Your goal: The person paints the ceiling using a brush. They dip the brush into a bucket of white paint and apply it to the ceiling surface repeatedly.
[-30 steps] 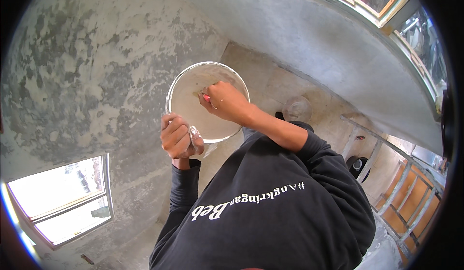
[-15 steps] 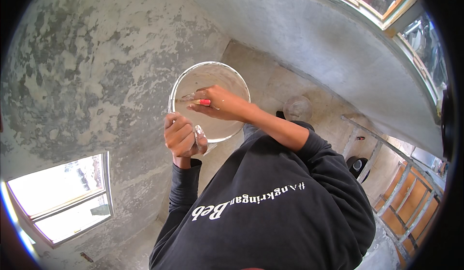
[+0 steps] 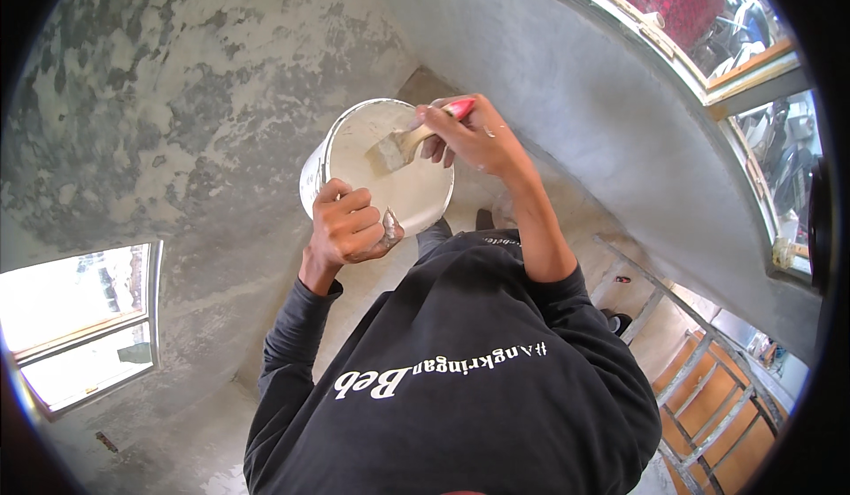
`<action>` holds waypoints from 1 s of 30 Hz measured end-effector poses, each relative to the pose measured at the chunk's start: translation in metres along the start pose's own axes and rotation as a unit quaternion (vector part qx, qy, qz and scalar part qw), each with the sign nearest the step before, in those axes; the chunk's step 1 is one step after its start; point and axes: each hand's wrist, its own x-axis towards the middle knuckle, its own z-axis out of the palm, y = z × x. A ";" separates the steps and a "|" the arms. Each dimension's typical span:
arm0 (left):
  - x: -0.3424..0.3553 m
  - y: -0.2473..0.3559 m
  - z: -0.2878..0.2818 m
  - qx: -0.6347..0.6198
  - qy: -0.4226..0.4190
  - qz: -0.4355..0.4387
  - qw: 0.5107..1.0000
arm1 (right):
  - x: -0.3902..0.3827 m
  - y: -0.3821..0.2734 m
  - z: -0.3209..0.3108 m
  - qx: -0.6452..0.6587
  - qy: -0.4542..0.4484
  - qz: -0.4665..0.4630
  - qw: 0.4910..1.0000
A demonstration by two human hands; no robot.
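A white bucket [image 3: 312, 174] is held up in front of my chest, tilted, with pale, creamy liquid [image 3: 416, 196] inside. My left hand [image 3: 348, 226] is closed over its near-left rim, the thumb smeared with white. Over the bucket's mouth, my right hand [image 3: 485, 145] grips a paintbrush [image 3: 409, 144] by its pale handle, which has a red end. The brush's wide, coated bristles point down and left, above or just at the liquid; I cannot tell whether they touch it. Pale specks mark the back of my right hand.
A patchy grey-and-white wall [image 3: 204, 96] stands at the left and meets a smoother grey wall [image 3: 549, 88] in a corner ahead. A metal ladder [image 3: 699, 353] leans at the lower right. Windows are at the lower left [image 3: 80, 318] and upper right [image 3: 784, 154].
My right hand has risen from inside the bucket and moved right, bringing the brush's bristles into sight. The bucket tilts more, with my left hand still on its rim.
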 end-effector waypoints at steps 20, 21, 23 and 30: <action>0.000 -0.018 -0.009 -0.063 0.059 -0.048 0.995 | 0.019 0.012 -0.010 0.300 -0.003 0.091 0.950; 0.001 -0.018 -0.010 -0.063 0.062 -0.048 0.995 | 0.019 0.014 -0.010 0.303 -0.004 0.093 0.948; 0.002 -0.019 -0.011 -0.063 0.068 -0.046 0.995 | 0.020 0.016 -0.011 0.309 -0.007 0.097 0.946; 0.004 -0.019 -0.011 -0.051 0.093 -0.045 0.993 | 0.019 0.020 -0.014 0.331 -0.006 0.095 0.939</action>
